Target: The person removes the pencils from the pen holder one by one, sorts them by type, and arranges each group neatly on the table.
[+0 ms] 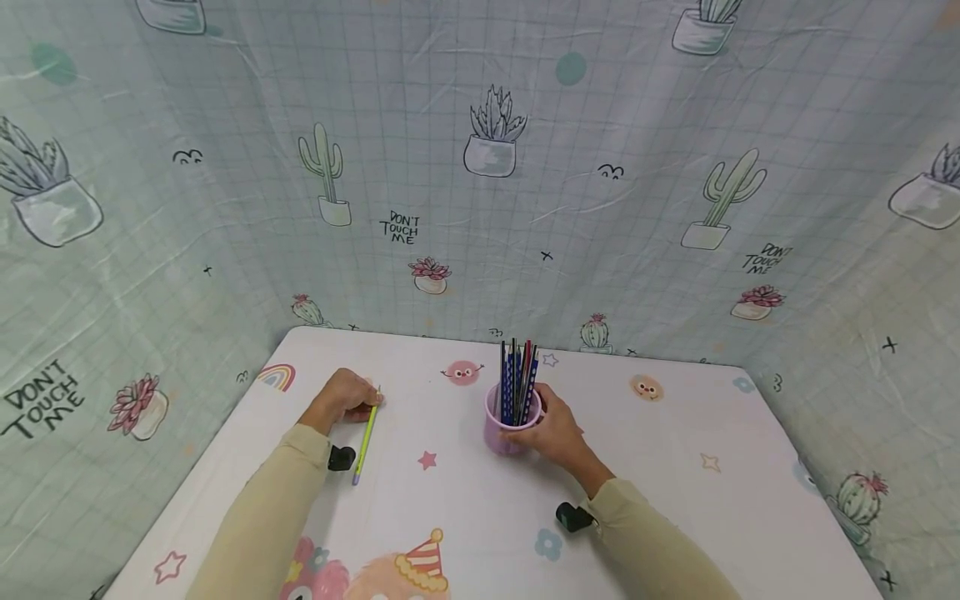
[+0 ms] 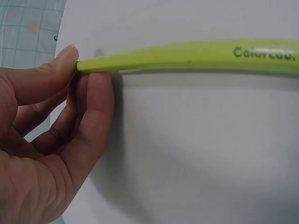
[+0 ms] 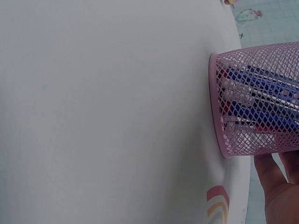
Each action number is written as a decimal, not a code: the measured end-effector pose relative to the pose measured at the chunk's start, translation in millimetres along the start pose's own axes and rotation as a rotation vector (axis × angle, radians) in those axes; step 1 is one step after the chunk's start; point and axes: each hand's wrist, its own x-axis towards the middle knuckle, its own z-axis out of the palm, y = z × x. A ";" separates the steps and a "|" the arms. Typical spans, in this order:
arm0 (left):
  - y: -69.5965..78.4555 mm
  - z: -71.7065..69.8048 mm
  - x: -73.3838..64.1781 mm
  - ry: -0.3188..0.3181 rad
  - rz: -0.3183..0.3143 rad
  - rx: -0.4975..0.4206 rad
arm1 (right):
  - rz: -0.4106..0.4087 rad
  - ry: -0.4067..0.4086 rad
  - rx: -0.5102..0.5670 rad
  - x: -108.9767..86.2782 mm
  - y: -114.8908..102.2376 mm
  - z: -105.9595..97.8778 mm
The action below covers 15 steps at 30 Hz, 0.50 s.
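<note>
My left hand [image 1: 348, 395] pinches a yellow-green pencil [image 1: 366, 443] near its far end, thumb against fingers. In the left wrist view the pencil [image 2: 187, 57] runs rightward from the fingertips, lettered "ColorLab." To the right, my right hand [image 1: 555, 427] grips a pink cup [image 1: 498, 435] around its side near the rim. Several pencils [image 1: 517, 383], many dark blue with white dots, stand upright in it. The right wrist view shows the cup [image 3: 257, 144] as mesh, with the pencils' lower ends visible through it. Part of the right hand [image 3: 282, 198] is seen beside it.
A white table [image 1: 450, 508] printed with stars, flowers and cartoon faces lies under both hands. Cloth [image 1: 420, 100] with cactus drawings hangs behind it and on both sides. A small dark camera [image 1: 342, 457] sits at the left wrist, another dark camera [image 1: 573, 517] at the right.
</note>
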 end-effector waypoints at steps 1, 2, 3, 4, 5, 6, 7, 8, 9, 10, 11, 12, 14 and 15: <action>0.5 0.2 -0.1 0.004 -0.004 0.007 | -0.001 0.001 -0.005 0.0 0.0 0.0; 1.1 0.7 -0.3 0.011 -0.008 0.013 | -0.001 0.003 -0.010 0.0 0.0 0.0; 1.8 1.2 -0.6 0.019 -0.011 0.019 | 0.002 0.004 -0.014 0.1 -0.1 -0.1; 2.5 1.5 -0.8 0.029 -0.011 0.024 | 0.002 0.005 -0.018 0.2 0.0 -0.2; 3.0 2.0 -1.0 0.036 -0.012 0.031 | 0.001 0.007 -0.020 0.4 0.2 -0.3; 3.4 2.3 -1.2 0.043 -0.011 0.038 | 0.000 0.008 -0.023 0.5 0.5 -0.3; 4.0 2.5 -1.7 0.049 -0.008 0.048 | -0.002 0.010 -0.025 0.6 1.0 -0.2; 4.4 2.8 -2.0 0.054 -0.006 0.061 | 0.000 0.010 -0.022 0.9 1.4 -0.2; 4.6 2.8 -2.2 0.059 -0.007 0.072 | 0.001 0.009 -0.015 1.2 2.0 -0.1; 4.6 2.4 -2.5 0.062 -0.006 0.086 | -0.001 0.007 -0.009 1.4 2.5 0.0; 4.6 2.0 -2.5 0.064 -0.003 0.106 | -0.002 0.004 -0.002 1.5 2.9 0.2; 4.6 1.2 -2.5 0.066 0.000 0.129 | -0.010 0.002 -0.001 1.4 3.3 0.3; 4.5 -1.7 -3.0 0.073 0.009 0.176 | -0.011 -0.002 0.013 1.6 3.9 0.3; 4.6 -4.0 -3.4 0.075 0.013 0.194 | -0.014 -0.005 0.019 1.8 3.8 0.3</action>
